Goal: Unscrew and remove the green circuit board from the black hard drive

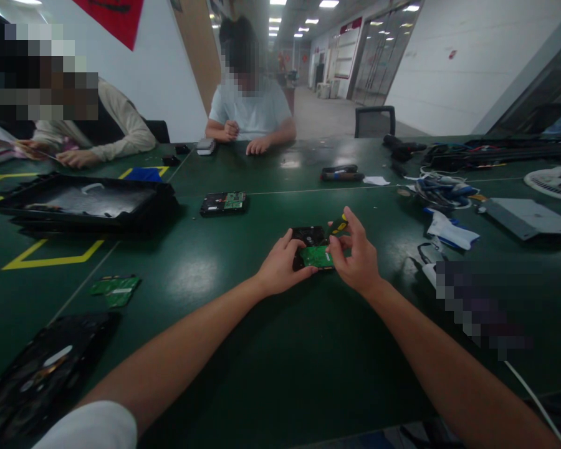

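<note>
On the green table, a hard drive point(308, 236) lies with its green circuit board point(316, 256) facing up. My left hand point(283, 265) is closed round the drive's left side, with the thumb along the near edge. A screwdriver point(339, 224) with a black and yellow handle is pinched in the fingers of my right hand point(355, 255). It leans over the right side of the drive; its tip is hidden by my fingers, so I cannot tell whether it touches the board.
Black trays point(88, 199) are stacked at the left. Another hard drive point(223, 203), a loose circuit board point(116, 290) and a large black drive point(51, 368) lie nearer. Cables point(444, 190) and a metal case point(530, 218) occupy the right. Two people sit across the table.
</note>
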Demonstrator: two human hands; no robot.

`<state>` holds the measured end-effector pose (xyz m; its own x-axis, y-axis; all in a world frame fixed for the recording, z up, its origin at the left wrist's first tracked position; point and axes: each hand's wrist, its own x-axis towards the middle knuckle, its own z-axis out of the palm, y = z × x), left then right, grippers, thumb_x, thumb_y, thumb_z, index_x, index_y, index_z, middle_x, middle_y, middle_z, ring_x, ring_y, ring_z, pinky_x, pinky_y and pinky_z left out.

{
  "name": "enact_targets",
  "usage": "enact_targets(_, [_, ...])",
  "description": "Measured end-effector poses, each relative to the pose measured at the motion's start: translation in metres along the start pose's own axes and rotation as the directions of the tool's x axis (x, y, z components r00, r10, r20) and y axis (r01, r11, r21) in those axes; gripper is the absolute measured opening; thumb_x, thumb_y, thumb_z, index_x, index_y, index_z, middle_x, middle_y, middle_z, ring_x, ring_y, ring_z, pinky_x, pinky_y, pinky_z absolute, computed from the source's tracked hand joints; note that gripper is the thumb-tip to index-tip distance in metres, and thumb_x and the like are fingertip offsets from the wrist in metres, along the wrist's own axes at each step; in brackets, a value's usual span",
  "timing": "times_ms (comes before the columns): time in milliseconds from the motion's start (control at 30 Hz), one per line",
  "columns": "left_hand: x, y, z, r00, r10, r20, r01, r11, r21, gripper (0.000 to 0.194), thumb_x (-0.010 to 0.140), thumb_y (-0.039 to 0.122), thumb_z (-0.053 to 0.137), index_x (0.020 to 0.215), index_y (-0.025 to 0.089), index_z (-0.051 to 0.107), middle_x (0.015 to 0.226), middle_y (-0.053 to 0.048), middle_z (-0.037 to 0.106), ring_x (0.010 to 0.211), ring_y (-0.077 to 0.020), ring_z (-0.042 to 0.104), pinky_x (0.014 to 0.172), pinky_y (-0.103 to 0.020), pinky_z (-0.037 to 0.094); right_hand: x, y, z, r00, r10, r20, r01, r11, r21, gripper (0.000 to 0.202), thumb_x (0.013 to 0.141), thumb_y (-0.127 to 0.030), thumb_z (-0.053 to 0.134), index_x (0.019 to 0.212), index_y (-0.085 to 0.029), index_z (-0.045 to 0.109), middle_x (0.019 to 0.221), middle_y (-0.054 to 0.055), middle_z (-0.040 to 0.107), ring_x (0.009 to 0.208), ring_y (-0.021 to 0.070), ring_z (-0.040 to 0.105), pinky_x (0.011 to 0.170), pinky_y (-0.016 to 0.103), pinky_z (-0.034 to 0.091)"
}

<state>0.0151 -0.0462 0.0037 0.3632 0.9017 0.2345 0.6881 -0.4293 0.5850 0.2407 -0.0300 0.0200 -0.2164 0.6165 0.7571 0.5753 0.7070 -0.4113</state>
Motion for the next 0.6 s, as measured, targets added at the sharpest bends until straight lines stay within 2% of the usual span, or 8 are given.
enact_targets(100, [0.0,0.0005,-0.0005,1.0,-0.006,0.004,0.006,1.0,-0.003,0.06,0.085,0.056,0.075,0.13,0.021,0.057,0.163,-0.021,0.041,0.161,-0.037,0.02,0.124,-0.056,0.035,0.0005,-0.0003,0.0002,1.0,0.0,-0.006,0.0,1.0,-0.004,0.073,0.102,-0.031,0.058,0.164,-0.033,0.021,0.152,0.014,0.057,0.07,0.0166,0.074,0.069,0.037,0.068])
enact_targets(300, [-0.0001,0.0,-0.0002,1.0,-0.008,0.002,0.008,1.0,-0.002,0.06,0.084,0.056,0.075,0.129,0.02,0.057,0.164,-0.022,0.04,0.161,-0.037,0.022,0.123,-0.057,0.036,0.0009,-0.0011,0.0007,0.997,-0.018,-0.068,0.014,0.998,-0.056,0.068,0.097,-0.034,0.067,0.158,-0.033,0.036,0.14,0.011,0.065,0.064,0.014,0.069,0.065,0.033,0.066])
enact_targets(500, [0.0002,-0.0023,0.0016,1.0,0.006,-0.006,-0.006,1.0,-0.001,0.06,0.084,0.056,0.075,0.129,0.021,0.057,0.163,-0.021,0.042,0.161,-0.0361,0.021,0.124,-0.056,0.034,0.0007,-0.0025,-0.0003,1.0,0.003,-0.018,-0.004,1.0,-0.027,0.071,0.101,-0.031,0.058,0.163,-0.033,0.025,0.149,0.013,0.059,0.075,0.0175,0.075,0.076,0.039,0.069])
enact_targets(600, [0.0,-0.0018,0.0008,1.0,0.0,0.0,0.0,1.0,-0.005,0.06,0.085,0.057,0.075,0.129,0.021,0.057,0.163,-0.022,0.041,0.161,-0.0364,0.021,0.124,-0.056,0.034,0.0013,-0.0023,-0.0003,1.0,0.005,-0.022,-0.005,0.999,-0.031,0.071,0.101,-0.032,0.059,0.164,-0.034,0.024,0.152,0.013,0.057,0.075,0.0175,0.075,0.074,0.038,0.069])
